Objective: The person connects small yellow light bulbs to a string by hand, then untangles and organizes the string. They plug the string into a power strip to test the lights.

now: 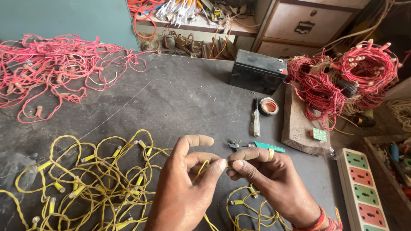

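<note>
Item: yellow wire string (94, 179) w/ small bulbs, heaped at front-left of tabletop (180, 98). One strand is pinched betw. thumb & forefinger of left hand (188, 188) and right hand (269, 179), fingers closed on it, at front edge centre. Green-handled cutters (257, 146) are lying just beyond right hand.

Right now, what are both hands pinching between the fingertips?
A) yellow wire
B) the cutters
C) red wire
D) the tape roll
A: the left hand and right hand meet fingertip to fingertip on a strand of yellow wire from the light string spread on the table; the cutters and tape roll lie untouched beyond them, and the red wire is heaped far off.
</note>
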